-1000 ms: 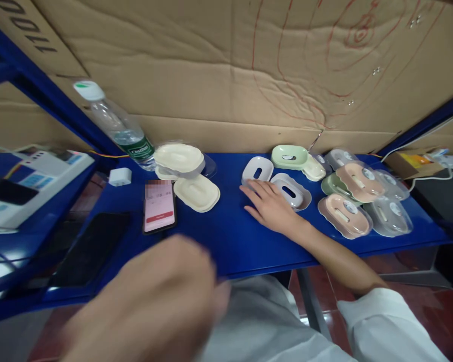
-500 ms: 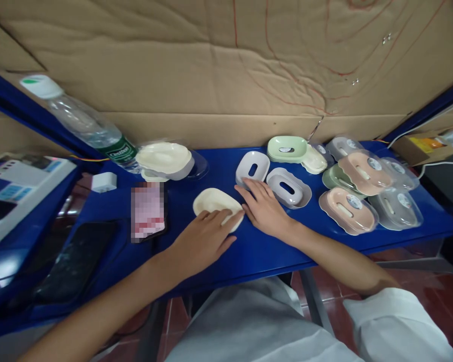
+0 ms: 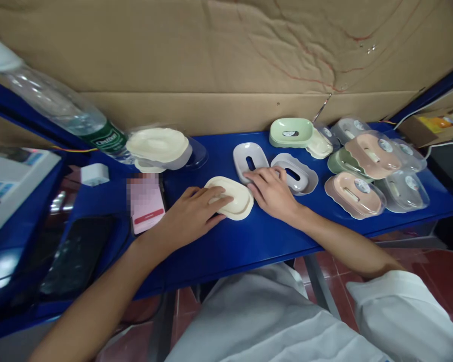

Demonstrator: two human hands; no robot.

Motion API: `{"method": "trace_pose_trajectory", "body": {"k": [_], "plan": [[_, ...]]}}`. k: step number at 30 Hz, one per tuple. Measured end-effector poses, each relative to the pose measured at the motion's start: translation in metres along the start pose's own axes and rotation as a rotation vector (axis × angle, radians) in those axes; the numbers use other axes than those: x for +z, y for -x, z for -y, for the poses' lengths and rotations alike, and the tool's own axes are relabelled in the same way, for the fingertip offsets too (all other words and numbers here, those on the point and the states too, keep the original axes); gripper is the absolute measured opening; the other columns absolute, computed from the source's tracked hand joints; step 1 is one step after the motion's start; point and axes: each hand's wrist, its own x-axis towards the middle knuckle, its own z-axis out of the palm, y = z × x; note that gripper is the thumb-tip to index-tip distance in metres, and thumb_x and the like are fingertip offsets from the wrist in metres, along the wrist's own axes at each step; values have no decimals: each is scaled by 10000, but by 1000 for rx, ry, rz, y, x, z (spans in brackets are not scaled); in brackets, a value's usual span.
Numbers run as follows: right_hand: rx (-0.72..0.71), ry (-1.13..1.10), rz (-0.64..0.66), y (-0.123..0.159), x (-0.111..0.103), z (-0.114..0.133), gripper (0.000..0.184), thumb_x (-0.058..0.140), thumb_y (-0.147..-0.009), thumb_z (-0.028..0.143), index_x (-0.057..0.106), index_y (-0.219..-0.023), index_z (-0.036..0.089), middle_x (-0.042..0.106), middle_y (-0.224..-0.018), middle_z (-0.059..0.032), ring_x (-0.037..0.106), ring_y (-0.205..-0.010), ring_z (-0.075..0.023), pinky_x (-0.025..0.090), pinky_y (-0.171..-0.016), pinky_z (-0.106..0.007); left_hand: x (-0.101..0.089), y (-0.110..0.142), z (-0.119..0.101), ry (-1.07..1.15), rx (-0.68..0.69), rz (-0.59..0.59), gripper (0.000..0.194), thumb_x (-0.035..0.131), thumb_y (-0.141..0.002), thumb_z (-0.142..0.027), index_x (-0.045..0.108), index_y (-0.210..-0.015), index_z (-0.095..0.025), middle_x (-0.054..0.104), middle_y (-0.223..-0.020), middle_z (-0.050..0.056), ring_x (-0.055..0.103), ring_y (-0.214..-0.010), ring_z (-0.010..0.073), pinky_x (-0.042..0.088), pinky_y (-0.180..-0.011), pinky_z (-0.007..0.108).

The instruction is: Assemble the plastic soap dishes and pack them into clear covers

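A cream oval soap dish piece (image 3: 237, 201) lies on the blue table in front of me. My left hand (image 3: 196, 211) is on it, fingers over its inside and thumb by the near rim. Close to its right end is my right hand (image 3: 274, 193), fingers spread and reaching over the near edge of a pale lilac soap dish (image 3: 245, 151) with a slot. The right thumb is beside the cream piece; whether it touches cannot be told. Just beyond that hand rests a second pale lilac dish (image 3: 304, 173) with a wavy rim.
Packed soap dishes (image 3: 357, 193) with clear lids are stacked at the right. A green dish (image 3: 290, 131) stands at the back. On the left are stacked cream pieces (image 3: 156, 146), a phone (image 3: 147, 201), a white plug adapter (image 3: 94, 174) and a leaning water bottle (image 3: 71, 110).
The cream piece has turned and shifted slightly right under my left hand, showing its inner oval. My right hand's fingers now reach over the lilac dish's edge. The view has shifted a little.
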Motion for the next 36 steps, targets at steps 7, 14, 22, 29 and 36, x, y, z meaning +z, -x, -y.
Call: {"method": "trace_pose_trajectory", "body": {"k": [7,14,22,29,36], "plan": [[31,-33,-82,-6,0,-15,187,485,-1147,310,657,-1142,237,794,-1269,-117,717,-1220,-308,418,-1190,-538,2,-3,4,82,-144,-58,506,634,-1065,-355,611,-1560,-250,686,-1523,144,700,-1343,351,568,-1105,509],[-148,-206,-60,-3,-5,-3,272,396,-1177,258,663,-1229,254,807,-1304,-72,744,-1246,-223,416,-1247,-477,12,-11,12,126,-353,-259,850,774,-997,-437,365,-1719,-249,421,-1737,214,463,-1593,440,473,-1262,607],[-271,-146,119,2,5,10,418,496,-1170,328,587,-1558,201,685,-1562,-134,603,-1503,-270,351,-1307,-534,24,-5,28,222,-247,-253,678,697,-1056,-487,497,-1635,-198,361,-1768,246,399,-1651,415,404,-1328,600],[-287,-118,114,1,7,4,420,479,-1161,250,636,-1551,224,688,-1560,-132,603,-1503,-277,421,-1253,-526,23,-5,34,213,-225,-254,684,611,-1086,-576,515,-1645,-193,439,-1723,240,470,-1604,410,445,-1302,604],[-294,-157,86,0,2,0,410,444,-1169,219,674,-1508,234,719,-1526,-108,616,-1498,-254,444,-1249,-518,31,-5,41,275,-207,-235,754,503,-1099,-673,533,-1643,-152,506,-1679,229,539,-1548,396,440,-1315,583]]}}
